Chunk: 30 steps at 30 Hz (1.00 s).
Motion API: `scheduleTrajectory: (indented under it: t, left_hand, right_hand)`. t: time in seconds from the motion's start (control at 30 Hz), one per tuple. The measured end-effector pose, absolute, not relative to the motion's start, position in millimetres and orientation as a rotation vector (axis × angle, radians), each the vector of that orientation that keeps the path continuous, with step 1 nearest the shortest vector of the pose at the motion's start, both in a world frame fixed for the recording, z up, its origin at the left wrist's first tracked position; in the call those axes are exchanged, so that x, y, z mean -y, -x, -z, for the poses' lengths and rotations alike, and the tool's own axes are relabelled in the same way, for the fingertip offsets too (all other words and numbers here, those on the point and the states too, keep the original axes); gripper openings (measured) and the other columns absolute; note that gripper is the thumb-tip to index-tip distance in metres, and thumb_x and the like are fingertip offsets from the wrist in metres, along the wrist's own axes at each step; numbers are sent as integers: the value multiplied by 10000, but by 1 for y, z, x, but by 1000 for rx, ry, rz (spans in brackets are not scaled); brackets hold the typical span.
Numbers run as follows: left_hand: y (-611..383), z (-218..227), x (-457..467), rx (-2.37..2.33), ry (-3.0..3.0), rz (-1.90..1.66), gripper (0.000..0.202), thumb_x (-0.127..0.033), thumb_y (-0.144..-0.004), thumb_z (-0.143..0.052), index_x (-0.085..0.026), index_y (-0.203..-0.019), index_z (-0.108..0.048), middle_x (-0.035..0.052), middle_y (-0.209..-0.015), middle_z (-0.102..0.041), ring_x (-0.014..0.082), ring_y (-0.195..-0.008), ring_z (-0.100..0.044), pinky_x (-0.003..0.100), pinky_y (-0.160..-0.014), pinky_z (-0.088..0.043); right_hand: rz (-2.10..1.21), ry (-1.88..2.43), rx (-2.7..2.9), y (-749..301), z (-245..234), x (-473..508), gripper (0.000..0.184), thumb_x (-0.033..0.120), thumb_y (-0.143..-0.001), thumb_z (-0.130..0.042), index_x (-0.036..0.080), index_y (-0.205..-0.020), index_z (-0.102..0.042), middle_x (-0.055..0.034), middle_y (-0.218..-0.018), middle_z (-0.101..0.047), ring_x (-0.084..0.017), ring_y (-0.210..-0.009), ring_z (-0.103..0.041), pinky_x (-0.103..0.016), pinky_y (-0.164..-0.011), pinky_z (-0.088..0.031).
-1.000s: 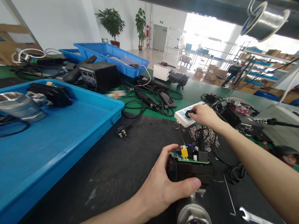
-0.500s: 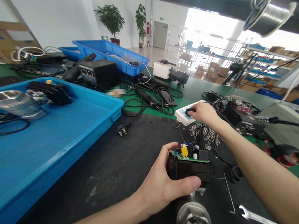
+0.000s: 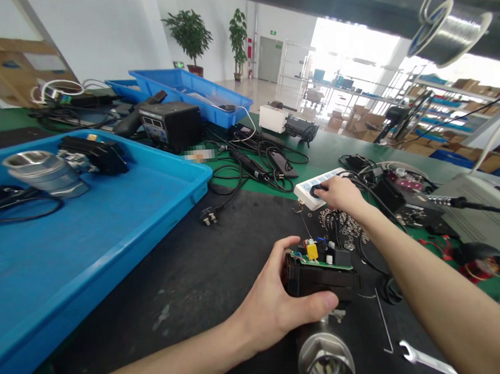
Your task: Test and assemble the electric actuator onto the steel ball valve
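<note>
Nearest to you, the steel valve body (image 3: 326,357) stands with its open mouth toward the camera. A wrench (image 3: 425,359) and a thin hex key (image 3: 383,325) lie just beside it on the black mat (image 3: 187,270).

Your left hand (image 3: 279,315) is clenched on the black housing (image 3: 319,281) that sits on top of the valve body, thumb at the front and fingers over the far side. The green circuit board (image 3: 320,257) on the housing is uncovered, with a yellow part showing.

Farther out, your right hand (image 3: 339,193) reaches across, and its fingers are closed on the black plug (image 3: 316,191) in the white power strip (image 3: 307,197).

Almost nothing has changed in the last second. Both hands keep the same holds, the plug is still seated in the strip, and only your head has turned a little. So I judge that the work is standing at the plug, while the housing is kept steady.

To the left, the blue tray (image 3: 109,235) holds a second valve (image 3: 48,174). Behind it stands a black soldering station (image 3: 172,124), and a solder spool (image 3: 450,31) hangs above on the right.

For writing, I can read nothing surely. The strip has blue marks that are too small, the display of the station is not legible, one label on the table is blurred, and the green sign (image 3: 273,32) over the far door is too small.
</note>
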State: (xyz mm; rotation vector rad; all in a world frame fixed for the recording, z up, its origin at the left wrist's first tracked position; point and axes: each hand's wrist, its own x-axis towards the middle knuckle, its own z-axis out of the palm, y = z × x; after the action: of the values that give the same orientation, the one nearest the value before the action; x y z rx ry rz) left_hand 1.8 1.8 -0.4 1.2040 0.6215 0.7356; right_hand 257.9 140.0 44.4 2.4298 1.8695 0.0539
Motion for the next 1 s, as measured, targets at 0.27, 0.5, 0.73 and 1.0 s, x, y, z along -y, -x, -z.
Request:
scheduleTrajectory:
  t: [0.27,0.5,0.73,1.0]
  left_hand:
    - [-3,-1,-2,-637,-1204,-743,893,-457,-727,-907,-290,-1442,-399,63,-1366,-635,310,-1294,-588,516,-1176,-387]
    - [-3,-2,-2,-666,-1218,-746,883,-468,-716,-914,-295,-1424,-415,43,-1344,-652,286,-1273,-599,481,-1162,-405]
    - [-3,-1,-1,-672,-1217,-757,851,-463,-743,-896,-271,-1420,-418,59,-1321,-671,288,-1246,-620,482,-1137,-429]
    - [-5,2,-1,-694,-1243,-781,838,-465,-745,-889,-246,-1418,-441,84,-1303,-682,321,-1245,-619,504,-1122,-432]
  right_hand:
    - [-190,-2483,-1970,-250,-44,-127,325,456,-984,-629,177,-1139,-685,-77,-1105,-718,-220,-970,-702,-436,-872,-577]
    - [-539,-2677,-2200,-239,-61,-40,389,428,-1033,-507,203,-1347,-562,-104,-1181,-696,-255,-1061,-676,-378,-887,-528]
    - [-218,-3032,-2344,-245,-37,64,291,494,-949,-647,291,-1154,-684,14,-972,-725,-149,-726,-657,-278,-682,-522]
    - [-334,-3191,-2129,-257,5,101,271,496,-948,-633,263,-1047,-731,2,-837,-734,-153,-605,-638,-293,-646,-502]
